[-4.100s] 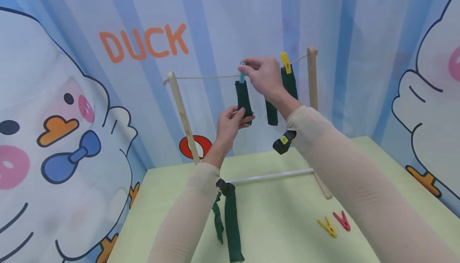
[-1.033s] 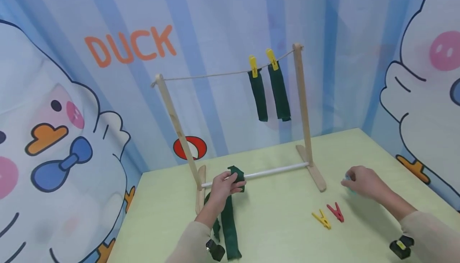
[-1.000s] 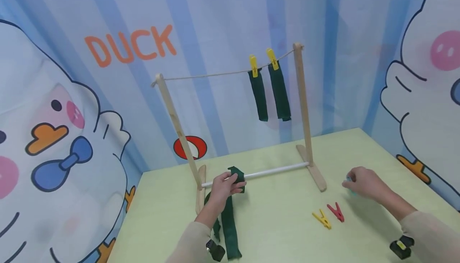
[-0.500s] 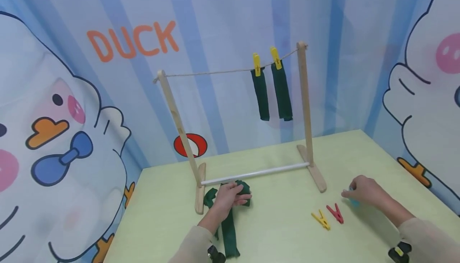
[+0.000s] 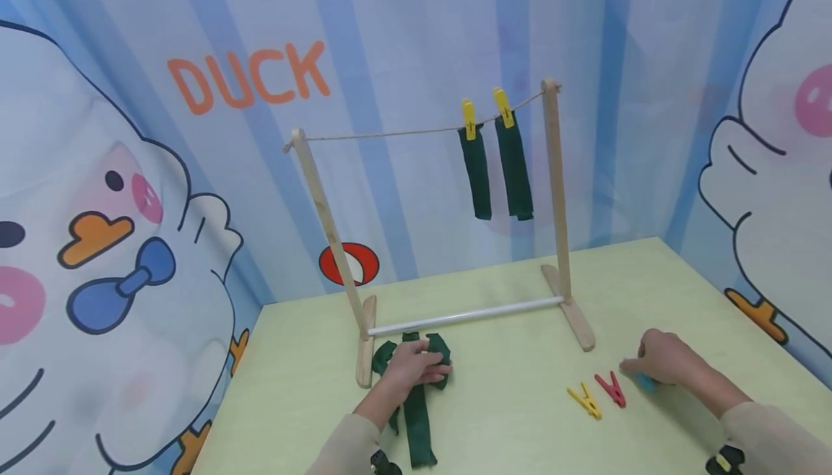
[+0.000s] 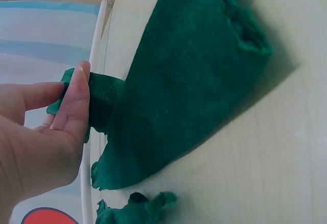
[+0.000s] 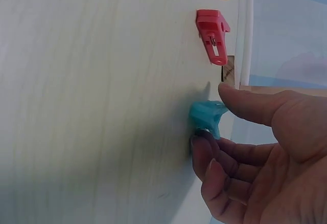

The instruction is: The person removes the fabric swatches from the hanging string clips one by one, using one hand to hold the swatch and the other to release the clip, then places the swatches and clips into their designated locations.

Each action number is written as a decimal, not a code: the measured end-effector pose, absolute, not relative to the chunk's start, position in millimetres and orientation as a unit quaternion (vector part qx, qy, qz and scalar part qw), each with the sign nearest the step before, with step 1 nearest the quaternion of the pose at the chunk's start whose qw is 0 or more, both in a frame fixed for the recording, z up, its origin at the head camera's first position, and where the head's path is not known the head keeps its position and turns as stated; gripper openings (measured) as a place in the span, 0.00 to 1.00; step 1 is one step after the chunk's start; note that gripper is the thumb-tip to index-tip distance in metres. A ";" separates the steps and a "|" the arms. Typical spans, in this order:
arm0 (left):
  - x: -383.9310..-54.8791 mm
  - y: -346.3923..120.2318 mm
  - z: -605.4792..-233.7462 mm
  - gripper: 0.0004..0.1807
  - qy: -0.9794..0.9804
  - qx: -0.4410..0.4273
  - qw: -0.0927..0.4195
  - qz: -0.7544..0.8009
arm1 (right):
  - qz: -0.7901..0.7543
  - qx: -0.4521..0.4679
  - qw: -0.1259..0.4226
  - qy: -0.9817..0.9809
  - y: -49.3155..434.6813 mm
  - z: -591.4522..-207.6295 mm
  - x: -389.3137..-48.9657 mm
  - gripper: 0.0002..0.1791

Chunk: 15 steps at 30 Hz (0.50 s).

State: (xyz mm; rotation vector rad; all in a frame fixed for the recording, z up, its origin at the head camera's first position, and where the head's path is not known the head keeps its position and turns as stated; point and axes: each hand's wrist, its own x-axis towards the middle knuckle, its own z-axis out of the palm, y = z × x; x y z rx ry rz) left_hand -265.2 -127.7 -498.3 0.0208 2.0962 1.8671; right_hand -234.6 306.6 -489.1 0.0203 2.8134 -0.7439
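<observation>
In the head view, my left hand (image 5: pixel 409 370) is low over the table and pinches a folded green cloth strip (image 5: pixel 440 359) between thumb and fingers. A longer green strip (image 6: pixel 184 75) lies under it, and a crumpled green piece (image 5: pixel 383 356) is just to its left. On the right, my right hand (image 5: pixel 669 359) has its thumb and fingertips at the two handles of a light-blue clothespin (image 7: pixel 207 114), close against the table. Red (image 5: pixel 611 390) and yellow (image 5: pixel 586 401) clothespins lie left of that hand.
A wooden frame with a cord (image 5: pixel 383 133) strung between its posts stands on the table (image 5: pixel 507 417). Two green strips (image 5: pixel 477 179) hang there from yellow clothespins (image 5: pixel 469 119). A white rod (image 5: pixel 468 315) joins the frame's feet. Behind hangs a printed duck curtain (image 5: pixel 416 42).
The blue clothespin and one green strip have come off the cord. My left hand has lowered that strip onto the table pile; my right has brought the clothespin down to the table at right.
</observation>
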 end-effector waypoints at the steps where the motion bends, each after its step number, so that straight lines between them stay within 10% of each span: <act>1: -265.4 -128.4 -499.0 0.36 0.740 0.008 0.167 0.651 | -0.254 0.006 0.116 0.960 306.8 -488.9 -234.2 0.20; 7: -266.0 -129.7 -502.5 0.10 0.793 0.006 0.154 0.590 | -0.253 0.004 0.116 0.960 309.3 -489.1 -233.4 0.22; 15: -261.8 -128.9 -505.3 0.23 0.880 0.023 0.112 0.461 | -0.246 0.002 0.112 0.963 309.3 -489.1 -232.6 0.21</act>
